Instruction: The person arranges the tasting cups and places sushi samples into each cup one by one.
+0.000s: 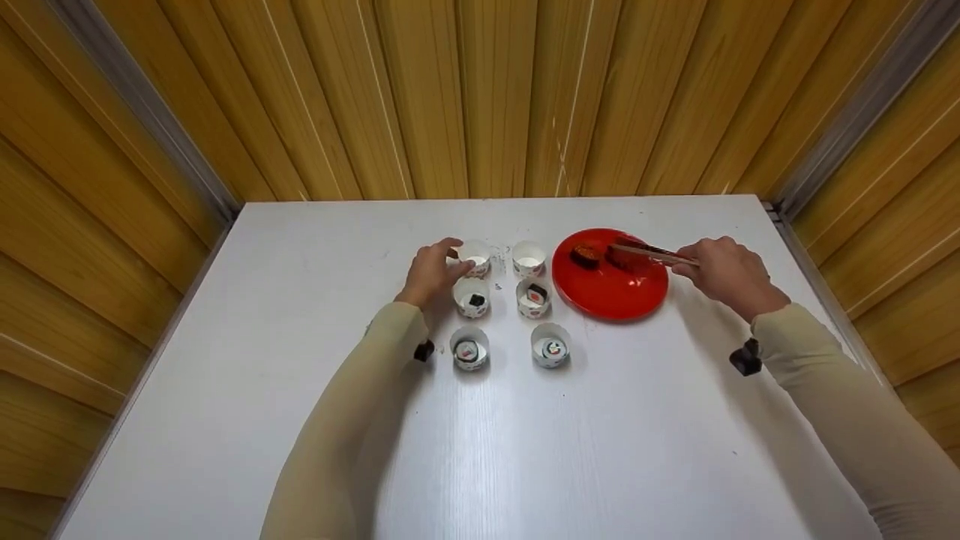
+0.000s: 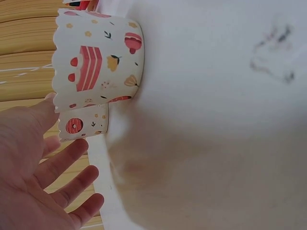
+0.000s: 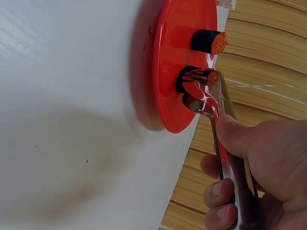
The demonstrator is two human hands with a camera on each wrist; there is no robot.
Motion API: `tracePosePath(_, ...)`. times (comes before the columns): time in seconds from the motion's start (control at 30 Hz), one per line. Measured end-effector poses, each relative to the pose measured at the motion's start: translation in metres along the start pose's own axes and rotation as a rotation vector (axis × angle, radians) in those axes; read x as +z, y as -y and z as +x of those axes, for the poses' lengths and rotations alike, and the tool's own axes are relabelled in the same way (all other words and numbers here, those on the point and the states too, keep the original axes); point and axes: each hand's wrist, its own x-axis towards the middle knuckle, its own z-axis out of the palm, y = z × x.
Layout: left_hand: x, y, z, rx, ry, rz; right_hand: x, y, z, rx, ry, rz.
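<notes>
My left hand (image 1: 433, 271) holds the back-left paper cup (image 1: 475, 257) near its rim between thumb and index finger, the other fingers spread. In the left wrist view, this cup (image 2: 86, 120) shows partly behind a nearer paper cup (image 2: 98, 57) with cake prints. My right hand (image 1: 724, 271) grips metal tongs (image 3: 230, 158) with a fork-shaped end. Their ends are around a roe-topped sushi piece (image 3: 212, 79) wrapped in black on the red plate (image 1: 615, 296). Another roe sushi piece (image 1: 585, 256) sits beside it.
The paper cups stand in two columns. A black piece (image 1: 477, 300) lies in the middle-left cup. Sushi pieces lie in the middle-right cup (image 1: 533, 309), front-left cup (image 1: 470, 365) and front-right cup (image 1: 550, 361). Wood-patterned panels (image 1: 487, 97) rise behind the white table (image 1: 487, 450).
</notes>
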Motion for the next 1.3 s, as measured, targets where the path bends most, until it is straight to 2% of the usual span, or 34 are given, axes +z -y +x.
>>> tracePosePath(0.33,0.0006,0.0006,-0.0004,0.028,-0.016,0.001,0.0031,-0.0002,-0.0004,0.003,-0.022,0.018)
tracePosePath(0.57,0.0023,0.0010,-0.0003,-0.016,-0.004,-0.010,0.0046,0.0009,-0.0001,0.018,-0.001,0.040)
tracePosePath(1.17,0.0024,-0.0016,0.0016,-0.047,0.003,-0.031,0.0051,0.0004,-0.0017,0.014,-0.022,0.020)
tracePosePath(1.3,0.0022,-0.0005,0.0007,-0.013,-0.005,-0.031,0.0048,-0.0015,-0.0017,-0.017,-0.044,-0.007)
